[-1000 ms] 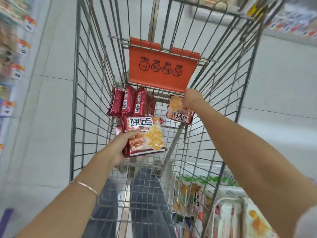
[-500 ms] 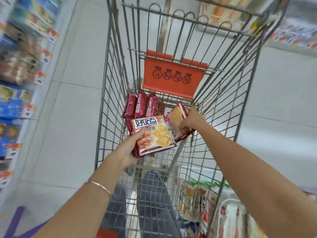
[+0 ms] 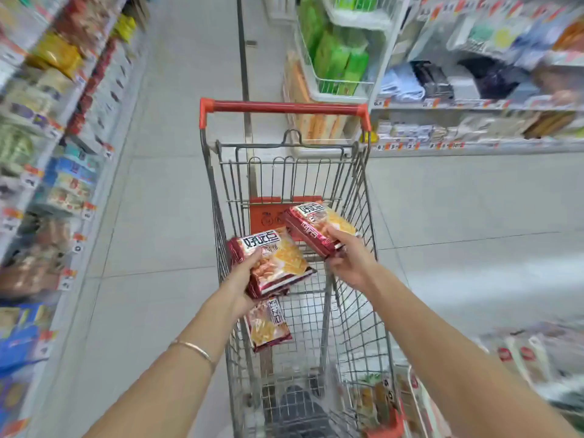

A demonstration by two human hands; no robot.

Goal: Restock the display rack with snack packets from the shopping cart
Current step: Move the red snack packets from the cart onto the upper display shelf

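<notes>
A wire shopping cart (image 3: pixel 218 197) with a red handle stands in the aisle in front of me. My left hand (image 3: pixel 243 279) grips a stack of red cracker packets (image 3: pixel 278 260) above the cart's basket. Over the cart's right side, my right hand (image 3: pixel 347 260) holds two more red cracker packets (image 3: pixel 319 226). One more red packet (image 3: pixel 268 324) lies lower in the cart, just below my left hand. An orange flap (image 3: pixel 262 210) in the cart shows behind the packets.
Stocked shelves (image 3: pixel 57 153) line the left of the aisle, and shelves (image 3: pixel 474 121) with a white wire basket of green packs (image 3: pixel 338 58) stand on the right. A rack of packets (image 3: pixel 537 358) is at the lower right. Grey tiled floor runs between them.
Both hands have lifted up out of the cart's depths with their packets. My view has swung upward, so the cart handle and the aisle shelves are in sight.
</notes>
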